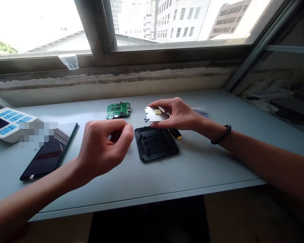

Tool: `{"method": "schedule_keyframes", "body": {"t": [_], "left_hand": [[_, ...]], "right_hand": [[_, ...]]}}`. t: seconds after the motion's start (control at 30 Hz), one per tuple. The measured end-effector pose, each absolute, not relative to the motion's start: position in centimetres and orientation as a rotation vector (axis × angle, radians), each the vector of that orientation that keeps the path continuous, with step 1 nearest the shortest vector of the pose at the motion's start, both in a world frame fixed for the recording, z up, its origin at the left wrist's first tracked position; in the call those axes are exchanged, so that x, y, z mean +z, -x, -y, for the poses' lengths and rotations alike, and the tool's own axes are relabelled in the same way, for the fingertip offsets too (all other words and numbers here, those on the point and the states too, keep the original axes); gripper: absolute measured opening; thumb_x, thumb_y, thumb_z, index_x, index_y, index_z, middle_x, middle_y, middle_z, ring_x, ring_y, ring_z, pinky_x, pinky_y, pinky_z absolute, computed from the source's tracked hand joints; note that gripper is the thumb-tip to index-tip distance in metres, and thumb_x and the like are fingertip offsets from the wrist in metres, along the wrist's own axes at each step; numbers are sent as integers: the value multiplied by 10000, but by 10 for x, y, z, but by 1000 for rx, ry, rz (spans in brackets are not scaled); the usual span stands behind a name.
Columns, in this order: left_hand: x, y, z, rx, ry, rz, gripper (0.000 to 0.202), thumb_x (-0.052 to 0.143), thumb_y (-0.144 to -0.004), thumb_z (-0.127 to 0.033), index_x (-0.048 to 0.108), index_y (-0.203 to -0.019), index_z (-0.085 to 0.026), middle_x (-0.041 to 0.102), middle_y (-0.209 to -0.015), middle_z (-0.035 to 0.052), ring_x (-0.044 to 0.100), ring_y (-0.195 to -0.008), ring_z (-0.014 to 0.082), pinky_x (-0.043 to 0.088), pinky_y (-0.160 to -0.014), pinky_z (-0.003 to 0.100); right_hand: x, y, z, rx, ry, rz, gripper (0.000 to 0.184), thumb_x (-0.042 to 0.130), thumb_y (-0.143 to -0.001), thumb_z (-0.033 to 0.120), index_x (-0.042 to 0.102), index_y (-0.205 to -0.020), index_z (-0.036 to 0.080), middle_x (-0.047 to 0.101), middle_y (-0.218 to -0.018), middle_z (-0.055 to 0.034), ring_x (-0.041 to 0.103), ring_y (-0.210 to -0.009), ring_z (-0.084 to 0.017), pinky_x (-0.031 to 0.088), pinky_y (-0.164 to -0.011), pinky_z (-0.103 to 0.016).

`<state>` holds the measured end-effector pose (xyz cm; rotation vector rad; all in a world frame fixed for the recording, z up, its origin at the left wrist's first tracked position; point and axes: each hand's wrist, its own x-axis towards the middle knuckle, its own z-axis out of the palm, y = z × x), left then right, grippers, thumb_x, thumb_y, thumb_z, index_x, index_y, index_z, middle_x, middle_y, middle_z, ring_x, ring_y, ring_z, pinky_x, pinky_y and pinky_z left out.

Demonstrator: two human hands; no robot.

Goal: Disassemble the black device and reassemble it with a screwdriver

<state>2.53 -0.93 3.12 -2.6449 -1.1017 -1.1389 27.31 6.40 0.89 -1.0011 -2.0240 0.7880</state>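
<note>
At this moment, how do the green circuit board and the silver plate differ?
The green circuit board lies on the table, while the silver plate is in the right hand. The board is green; the plate is silvery with a pale yellow block. Both look flat.

My bare left forearm (48,190) slanted up from the lower left, and my bare left hand (101,146) was curled, thumb tip meeting the bent index finger. My bare right forearm (258,155) stretched in from the right; my bare right hand (176,113) arched sideways in a wide pinch, thumb lowest.
</note>
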Motion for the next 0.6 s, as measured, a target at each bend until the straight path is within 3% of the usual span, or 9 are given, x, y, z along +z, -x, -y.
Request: {"method": "schedule_keyframes", "body": {"t": [0.07, 0.17, 0.27, 0.43, 0.6], "left_hand": [[34, -34, 0, -1130, 2612, 1141, 340, 529, -905, -183, 530, -564, -191, 414, -459, -56, 365, -422, 84, 297, -417, 228], [30, -44, -14, -1066, 2508, 1118, 285, 553, -900, -247, 559, -621, -191, 529, -535, -32, 397, -451, 97, 314, -475, 258], [24, -49, -18, -1030, 2555, 1199, 427, 548, -966, -312, 506, -560, -187, 459, -474, -49, 311, -427, 85, 266, -461, 254], [16, -51, -10, -1139, 2676, 1281, 345, 611, -981, -376, 678, -716, -167, 569, -548, -49, 406, -468, 76, 338, -496, 220], [19, -49, -7, -1354, 2901, 1560, 336, 642, -950, -377, 712, -706, -156, 536, -529, -39, 412, -451, 78, 293, -407, 208]], "right_hand": [[8, -273, -62, 780, 961, 2048, 647, 876, -634, 453, 746, -1169, 113, 722, -1048, -102, 629, -854, -180, 519, -767, -330], [10, -273, -57, 751, 948, 2082, 641, 863, -664, 459, 735, -1193, 120, 716, -1031, -90, 604, -831, -165, 506, -744, -318], [14, -272, -52, 707, 941, 2106, 618, 859, -673, 453, 734, -1174, 115, 705, -974, -72, 555, -775, -140, 477, -694, -304], [15, -265, -42, 651, 918, 2127, 547, 836, -696, 395, 738, -1142, 95, 677, -905, -55, 504, -723, -116, 440, -635, -281], [15, -262, -37, 630, 912, 2148, 581, 852, -670, 391, 727, -1160, 103, 674, -876, -44, 488, -702, -111, 436, -622, -273]]}}
